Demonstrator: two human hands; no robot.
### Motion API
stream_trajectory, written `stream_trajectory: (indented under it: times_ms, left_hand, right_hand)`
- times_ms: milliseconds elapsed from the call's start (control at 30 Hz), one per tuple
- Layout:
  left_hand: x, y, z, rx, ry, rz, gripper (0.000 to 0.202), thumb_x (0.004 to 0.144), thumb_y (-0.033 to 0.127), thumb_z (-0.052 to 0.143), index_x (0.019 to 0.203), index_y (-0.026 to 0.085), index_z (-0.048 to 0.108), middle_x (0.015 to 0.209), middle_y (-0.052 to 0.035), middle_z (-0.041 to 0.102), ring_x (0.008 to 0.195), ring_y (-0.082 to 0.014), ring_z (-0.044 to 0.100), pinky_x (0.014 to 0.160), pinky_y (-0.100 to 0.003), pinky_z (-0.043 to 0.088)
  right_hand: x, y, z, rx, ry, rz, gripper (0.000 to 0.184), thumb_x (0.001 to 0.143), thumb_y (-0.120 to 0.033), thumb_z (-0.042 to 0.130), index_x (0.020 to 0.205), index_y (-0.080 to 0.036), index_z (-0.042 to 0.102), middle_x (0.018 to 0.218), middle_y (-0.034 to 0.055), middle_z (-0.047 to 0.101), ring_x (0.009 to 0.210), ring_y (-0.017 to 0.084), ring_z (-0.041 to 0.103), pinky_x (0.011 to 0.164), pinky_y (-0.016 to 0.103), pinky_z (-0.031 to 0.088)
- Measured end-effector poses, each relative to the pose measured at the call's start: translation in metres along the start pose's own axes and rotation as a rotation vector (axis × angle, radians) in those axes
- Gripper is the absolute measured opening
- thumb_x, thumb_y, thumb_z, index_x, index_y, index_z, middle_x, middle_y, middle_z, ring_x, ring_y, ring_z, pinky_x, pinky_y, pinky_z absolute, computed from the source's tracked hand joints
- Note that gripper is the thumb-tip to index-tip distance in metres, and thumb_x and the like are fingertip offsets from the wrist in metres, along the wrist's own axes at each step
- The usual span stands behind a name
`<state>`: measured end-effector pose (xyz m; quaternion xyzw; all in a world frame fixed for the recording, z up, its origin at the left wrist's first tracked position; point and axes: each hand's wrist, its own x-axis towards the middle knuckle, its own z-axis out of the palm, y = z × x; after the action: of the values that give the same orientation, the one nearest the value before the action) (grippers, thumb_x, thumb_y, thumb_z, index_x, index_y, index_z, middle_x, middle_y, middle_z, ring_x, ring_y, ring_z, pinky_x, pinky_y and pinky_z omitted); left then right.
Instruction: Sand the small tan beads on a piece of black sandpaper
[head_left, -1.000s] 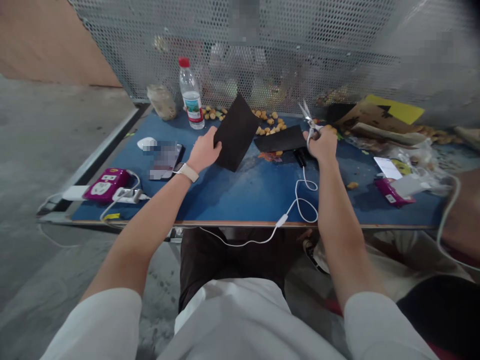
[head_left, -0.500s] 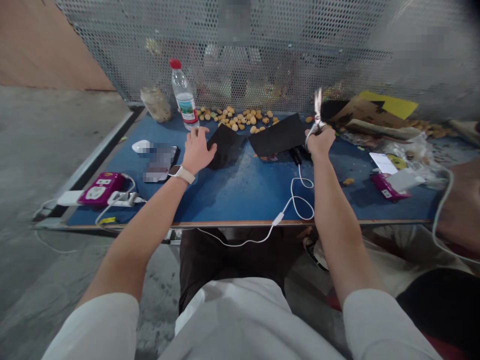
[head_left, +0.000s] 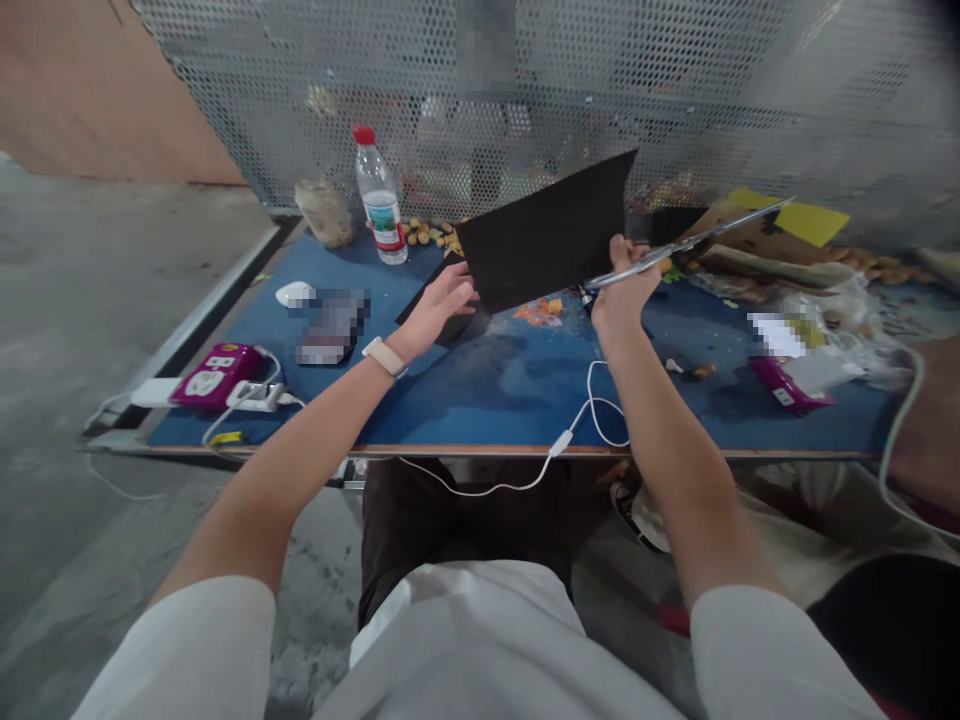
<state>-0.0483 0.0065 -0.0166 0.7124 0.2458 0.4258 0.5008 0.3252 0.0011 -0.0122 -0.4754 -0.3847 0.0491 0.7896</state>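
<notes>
The right hand [head_left: 624, 288] grasps scissors [head_left: 701, 239] and, apparently, the black sheet [head_left: 551, 230] raised near the worktop's [head_left: 510, 405] rear edge, likely keeping the tool ready. The left hand [head_left: 439, 303], fingers extended, meets the sheet's left edge; grip cannot be determined. Perforated panel [head_left: 300, 60]: behind rear edge. Floor [head_left: 67, 310]: grey.

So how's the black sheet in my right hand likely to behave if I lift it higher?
Probably fairly stiff: the black sheet spreads out almost flat from your right hand, which holds it near one corner. It's likely light, since it looks thin. It might flex a little, as its edge by that hand curves slightly.
</notes>
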Motion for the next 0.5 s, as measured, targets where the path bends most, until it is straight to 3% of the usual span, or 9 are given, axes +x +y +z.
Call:
stream_trajectory:
  times_ms: [133,267,400,500]
  left_hand:
    - [-0.003,-0.002,0.015,-0.144,0.134,-0.081,0.090,0.100,0.097,0.097,0.156,0.031,0.072,0.143,-0.0138,0.092,0.135,-0.0421,0.094,0.115,-0.063,0.082]
    - [0.002,-0.010,0.014,-0.167,0.219,-0.085,0.082,0.102,0.096,0.096,0.148,0.029,0.081,0.134,-0.0127,0.094,0.128,-0.0415,0.096,0.107,-0.062,0.086]
    - [0.010,-0.013,0.006,-0.054,0.258,-0.011,0.080,0.108,0.099,0.085,0.137,0.025,0.088,0.135,-0.0157,0.095,0.140,-0.0433,0.093,0.119,-0.064,0.083]
    - [0.015,-0.010,-0.006,0.090,0.347,0.092,0.090,0.112,0.106,0.073,0.149,0.025,0.088,0.143,-0.0160,0.094,0.158,-0.0430,0.086,0.136,-0.066,0.074]
  right_hand:
    - [-0.024,-0.001,0.014,0.079,-0.056,0.057,0.071,0.109,-0.072,0.092,0.087,-0.034,0.036,0.099,-0.0008,0.061,0.122,0.028,0.084,0.116,0.053,0.076]
    - [-0.031,-0.009,0.015,-0.012,-0.132,0.079,0.072,0.103,-0.084,0.089,0.086,-0.034,0.039,0.098,0.0018,0.061,0.115,0.030,0.081,0.112,0.056,0.076]
    - [-0.030,-0.027,0.010,-0.221,-0.337,0.153,0.062,0.106,-0.094,0.077,0.094,-0.036,0.059,0.106,0.0093,0.069,0.119,0.038,0.081,0.102,0.058,0.078]
    - [-0.026,-0.043,0.006,-0.263,-0.455,0.199,0.068,0.107,-0.102,0.063,0.094,-0.036,0.057,0.099,0.0083,0.065,0.106,0.037,0.080,0.097,0.057,0.075]
